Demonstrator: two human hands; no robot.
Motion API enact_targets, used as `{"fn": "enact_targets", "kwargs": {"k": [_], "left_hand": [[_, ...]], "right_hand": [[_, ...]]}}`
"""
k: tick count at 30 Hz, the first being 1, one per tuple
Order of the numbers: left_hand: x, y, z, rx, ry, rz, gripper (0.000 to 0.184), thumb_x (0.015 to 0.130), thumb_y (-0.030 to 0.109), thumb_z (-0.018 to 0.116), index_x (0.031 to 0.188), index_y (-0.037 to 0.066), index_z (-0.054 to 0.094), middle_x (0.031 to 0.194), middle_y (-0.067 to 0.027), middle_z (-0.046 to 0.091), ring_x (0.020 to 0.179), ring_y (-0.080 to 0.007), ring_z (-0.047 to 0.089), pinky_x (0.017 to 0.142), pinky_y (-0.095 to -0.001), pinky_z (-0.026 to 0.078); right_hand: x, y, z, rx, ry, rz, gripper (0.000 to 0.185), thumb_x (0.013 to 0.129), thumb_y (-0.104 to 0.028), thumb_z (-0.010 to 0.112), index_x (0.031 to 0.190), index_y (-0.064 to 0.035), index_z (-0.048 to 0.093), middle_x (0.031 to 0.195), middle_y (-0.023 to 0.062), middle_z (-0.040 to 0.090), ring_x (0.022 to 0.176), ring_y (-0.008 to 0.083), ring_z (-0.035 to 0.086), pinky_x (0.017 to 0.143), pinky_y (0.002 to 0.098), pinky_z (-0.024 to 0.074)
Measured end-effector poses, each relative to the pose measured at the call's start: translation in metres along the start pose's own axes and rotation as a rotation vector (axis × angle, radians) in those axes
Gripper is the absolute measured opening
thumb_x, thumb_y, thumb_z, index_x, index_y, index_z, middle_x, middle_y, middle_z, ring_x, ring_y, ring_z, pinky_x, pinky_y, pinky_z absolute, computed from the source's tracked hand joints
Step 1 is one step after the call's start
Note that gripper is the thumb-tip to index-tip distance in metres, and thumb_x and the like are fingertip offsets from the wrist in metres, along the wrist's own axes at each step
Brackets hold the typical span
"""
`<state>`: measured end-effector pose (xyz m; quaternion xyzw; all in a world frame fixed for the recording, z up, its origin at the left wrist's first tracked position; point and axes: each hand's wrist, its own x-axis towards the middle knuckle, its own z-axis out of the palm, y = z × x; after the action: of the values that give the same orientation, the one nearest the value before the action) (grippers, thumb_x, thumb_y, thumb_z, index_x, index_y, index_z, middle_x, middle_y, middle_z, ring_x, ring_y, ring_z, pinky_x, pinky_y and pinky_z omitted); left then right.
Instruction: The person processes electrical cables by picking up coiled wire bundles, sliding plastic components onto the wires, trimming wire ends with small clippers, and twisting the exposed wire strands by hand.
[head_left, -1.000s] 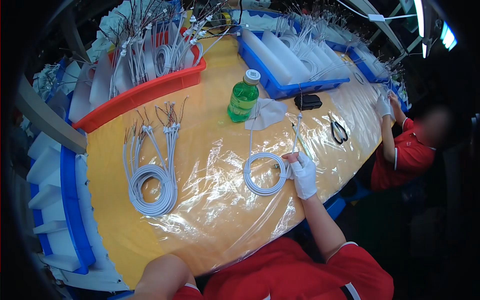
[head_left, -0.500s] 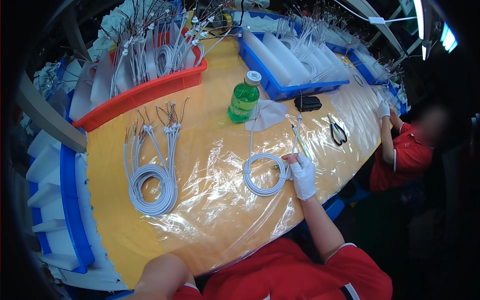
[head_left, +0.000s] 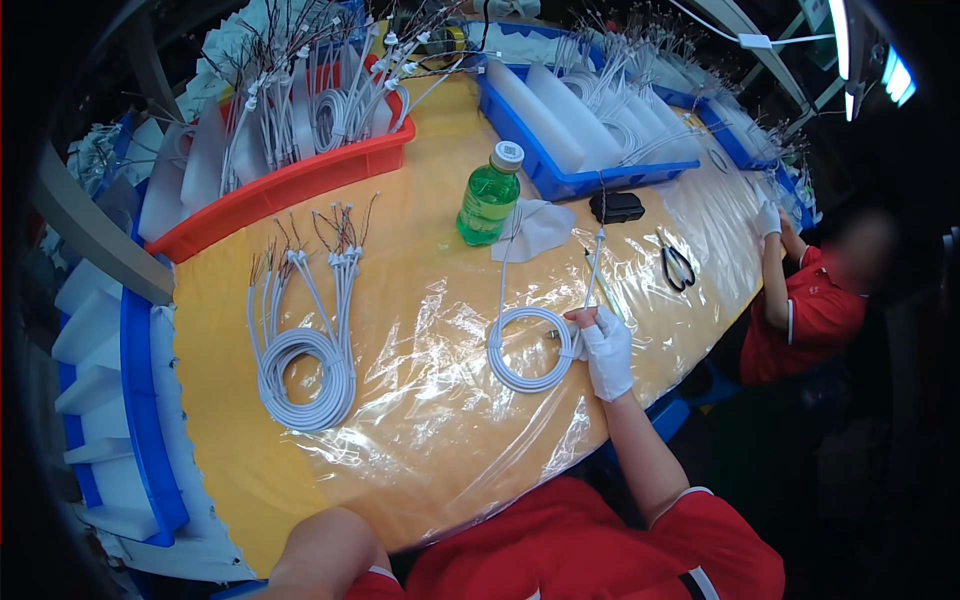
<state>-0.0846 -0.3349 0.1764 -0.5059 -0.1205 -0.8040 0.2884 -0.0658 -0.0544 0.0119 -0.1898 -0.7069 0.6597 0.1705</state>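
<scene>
My right hand (head_left: pixel 607 352), in a white glove with bare fingertips, is closed on the right side of a coiled grey cable (head_left: pixel 503 372) lying on the table. The cable's two ends stretch away from me, one toward a white cloth (head_left: pixel 538 229), the other toward a black case (head_left: pixel 616 206). Left of it lies a bundle of several coiled cables (head_left: pixel 341 397) with thin loose wires at their far ends. My left hand is out of view; only that forearm shows at the bottom edge.
A green bottle (head_left: pixel 487 201) stands beyond the coil. Black-handled pliers (head_left: pixel 677 266) lie to the right. Behind are a red bin (head_left: pixel 290 186) and a blue bin (head_left: pixel 600 182) of cables. A co-worker in red (head_left: pixel 815 300) sits at the far right.
The co-worker's hands have shifted slightly from one second ago. My right hand and the coil have stayed in place.
</scene>
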Motion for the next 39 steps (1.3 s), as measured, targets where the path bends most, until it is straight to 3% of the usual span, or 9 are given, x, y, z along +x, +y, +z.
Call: {"fn": "enact_targets", "kwargs": {"k": [19, 25, 27, 29, 32, 33, 35, 38, 39], "left_hand": [[-0.003, -0.016, 0.009, -0.147, 0.066, 0.062, 0.017, 0.092, 0.019, 0.05, 0.104, 0.015, 0.061, 0.091, 0.005, 0.065, 0.092, -0.0087, 0.055, 0.079, -0.0218, 0.045], [0.022, 0.029, 0.013, 0.077, -0.063, 0.107, 0.017, 0.092, 0.018, 0.049, 0.103, 0.014, 0.061, 0.089, 0.0043, 0.067, 0.09, -0.0088, 0.056, 0.078, -0.0213, 0.045], [0.022, 0.049, 0.006, 0.084, -0.029, -0.192, 0.015, 0.093, 0.017, 0.046, 0.093, 0.013, 0.06, 0.084, 0.0027, 0.066, 0.084, -0.0086, 0.056, 0.076, -0.0223, 0.044], [0.031, 0.055, -0.002, 0.078, -0.09, -0.362, 0.021, 0.096, 0.021, 0.041, 0.088, 0.013, 0.059, 0.08, 0.0013, 0.064, 0.077, -0.01, 0.055, 0.073, -0.0227, 0.043], [0.04, 0.041, -0.011, 0.051, -0.302, -0.38, 0.033, 0.099, 0.031, 0.034, 0.087, 0.012, 0.058, 0.079, -0.0047, 0.063, 0.076, -0.0137, 0.054, 0.071, -0.0235, 0.042], [0.041, 0.046, 0.0, 0.145, -0.236, -0.472, 0.034, 0.099, 0.029, 0.035, 0.085, 0.01, 0.06, 0.078, -0.0068, 0.062, 0.073, -0.0143, 0.053, 0.066, -0.0222, 0.042], [0.035, 0.031, 0.001, 0.331, -0.3, -0.362, 0.037, 0.098, 0.029, 0.037, 0.084, 0.007, 0.063, 0.076, -0.0057, 0.062, 0.069, -0.0142, 0.053, 0.06, -0.0208, 0.042], [0.037, 0.027, 0.004, 0.624, -0.484, -0.455, 0.023, 0.089, 0.023, 0.056, 0.081, 0.004, 0.066, 0.074, -0.0044, 0.063, 0.064, -0.0161, 0.057, 0.054, -0.0211, 0.043], [0.042, 0.025, 0.012, 0.738, -0.524, -0.471, 0.008, 0.078, 0.015, 0.065, 0.08, 0.007, 0.066, 0.076, -0.0039, 0.064, 0.068, -0.0164, 0.059, 0.056, -0.0226, 0.047]], "right_hand": [[0.0, -0.002, -0.001, 0.051, -0.018, 0.009, 0.019, 0.09, -0.018, 0.057, 0.09, 0.0004, 0.063, 0.068, 0.001, 0.059, 0.056, 0.0054, 0.052, 0.051, 0.0182, 0.0393], [0.002, 0.006, -0.005, -0.151, 0.009, -0.057, 0.024, 0.091, -0.025, 0.054, 0.086, -0.0042, 0.063, 0.065, -0.0042, 0.053, 0.053, 0.0023, 0.044, 0.046, 0.0166, 0.0314], [0.007, 0.015, -0.01, -0.222, 0.022, -0.111, 0.026, 0.092, -0.027, 0.053, 0.086, -0.0036, 0.062, 0.066, -0.0043, 0.051, 0.054, 0.0024, 0.041, 0.046, 0.018, 0.0294], [0.004, 0.011, -0.003, -0.201, 0.053, -0.153, 0.027, 0.092, -0.027, 0.052, 0.086, -0.0029, 0.062, 0.066, -0.0044, 0.051, 0.054, 0.0024, 0.04, 0.046, 0.0181, 0.0286], [0.007, 0.011, -0.009, -0.235, -0.009, -0.102, 0.025, 0.09, -0.024, 0.054, 0.087, -0.0004, 0.061, 0.069, -0.0003, 0.054, 0.058, 0.0057, 0.044, 0.049, 0.0191, 0.0338], [0.007, 0.013, -0.008, -0.21, 0.003, -0.104, 0.026, 0.09, -0.025, 0.053, 0.087, -0.0004, 0.061, 0.07, -0.0002, 0.054, 0.057, 0.0056, 0.044, 0.049, 0.0189, 0.0335], [0.008, 0.012, -0.011, -0.227, 0.012, -0.084, 0.026, 0.09, -0.025, 0.054, 0.087, -0.0002, 0.061, 0.07, 0.0003, 0.053, 0.058, 0.006, 0.044, 0.05, 0.0194, 0.0344], [0.008, 0.014, -0.008, -0.184, 0.03, -0.131, 0.027, 0.091, -0.026, 0.053, 0.086, 0.0001, 0.061, 0.07, 0.0003, 0.053, 0.059, 0.0067, 0.045, 0.051, 0.0202, 0.0356], [0.009, 0.017, -0.01, -0.184, 0.031, -0.132, 0.027, 0.091, -0.026, 0.053, 0.086, 0.0001, 0.061, 0.07, 0.0003, 0.053, 0.059, 0.0067, 0.045, 0.051, 0.0202, 0.0356]]}}
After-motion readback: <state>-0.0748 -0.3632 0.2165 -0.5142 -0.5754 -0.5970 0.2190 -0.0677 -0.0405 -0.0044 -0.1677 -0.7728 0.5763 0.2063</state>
